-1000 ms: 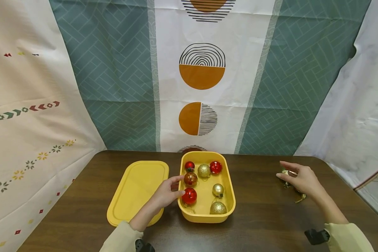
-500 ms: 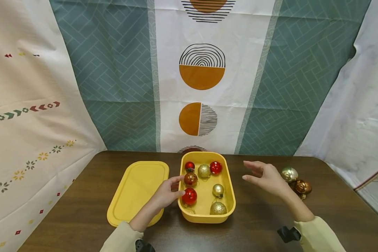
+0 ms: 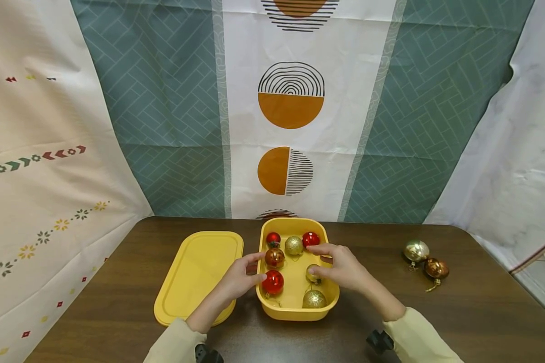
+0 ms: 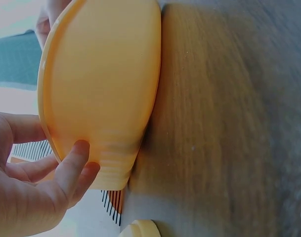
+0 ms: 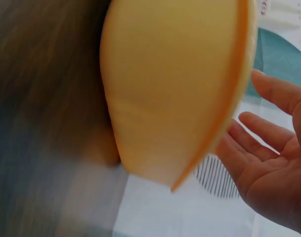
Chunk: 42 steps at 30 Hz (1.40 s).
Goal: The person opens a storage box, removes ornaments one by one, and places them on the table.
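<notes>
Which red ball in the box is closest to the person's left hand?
The near red ball, right beside the left hand. The far-left red ball and far-right red ball lie toward the far end of the box.

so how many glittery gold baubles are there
2, both in the yellow box: the farther bauble toward its far end, the nearer bauble in its near right corner. The right hand may hide others.

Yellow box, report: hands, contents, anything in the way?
Left hand holds yellow box on its left; right hand over its right side, holding nothing. Seven baubles inside. Yellow lid off, lying left; only the hands overlap the box.
</notes>
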Available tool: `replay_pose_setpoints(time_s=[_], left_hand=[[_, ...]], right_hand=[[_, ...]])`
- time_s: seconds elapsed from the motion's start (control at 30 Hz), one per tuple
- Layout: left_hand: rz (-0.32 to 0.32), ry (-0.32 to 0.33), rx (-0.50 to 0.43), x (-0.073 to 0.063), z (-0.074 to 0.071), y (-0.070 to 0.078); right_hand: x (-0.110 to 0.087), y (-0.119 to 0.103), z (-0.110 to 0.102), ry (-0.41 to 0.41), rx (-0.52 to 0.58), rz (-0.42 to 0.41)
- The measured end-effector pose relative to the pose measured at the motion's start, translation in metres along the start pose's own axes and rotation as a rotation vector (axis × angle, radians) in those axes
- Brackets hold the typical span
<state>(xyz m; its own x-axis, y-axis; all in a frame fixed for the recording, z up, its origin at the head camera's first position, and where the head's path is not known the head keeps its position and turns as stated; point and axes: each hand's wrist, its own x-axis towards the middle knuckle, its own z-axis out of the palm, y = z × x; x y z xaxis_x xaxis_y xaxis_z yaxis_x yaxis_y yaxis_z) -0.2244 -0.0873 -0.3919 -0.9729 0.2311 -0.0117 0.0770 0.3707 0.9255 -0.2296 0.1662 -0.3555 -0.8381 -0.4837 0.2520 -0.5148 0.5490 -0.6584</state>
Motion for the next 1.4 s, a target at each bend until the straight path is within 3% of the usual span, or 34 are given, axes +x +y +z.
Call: replay_pose_setpoints(time_s=[0.37,0.6,0.87,1.23,1.4], left_hand=[[-0.006,-0.003,0.004,0.0,0.0,0.0],[0.002,-0.015,-0.007,0.0,-0.001,0.0],[0.008,-0.013,-0.004,0.0,-0.001,-0.001],[0.008,-0.014,-0.012,0.0,-0.001,-0.001],[-0.001,-0.01,-0.009,-0.001,-0.001,-0.001]], right_hand=[[0.018,-0.007,0.036,-0.101,-0.017,-0.093],[0.024,-0.011,0.055,-0.148,-0.037,-0.082],[0.03,-0.013,0.069,-0.147,-0.134,-0.114],[0.036,-0.015,0.072,-0.164,-0.175,-0.014],[0.035,-0.016,0.072,-0.153,-0.177,-0.017]])
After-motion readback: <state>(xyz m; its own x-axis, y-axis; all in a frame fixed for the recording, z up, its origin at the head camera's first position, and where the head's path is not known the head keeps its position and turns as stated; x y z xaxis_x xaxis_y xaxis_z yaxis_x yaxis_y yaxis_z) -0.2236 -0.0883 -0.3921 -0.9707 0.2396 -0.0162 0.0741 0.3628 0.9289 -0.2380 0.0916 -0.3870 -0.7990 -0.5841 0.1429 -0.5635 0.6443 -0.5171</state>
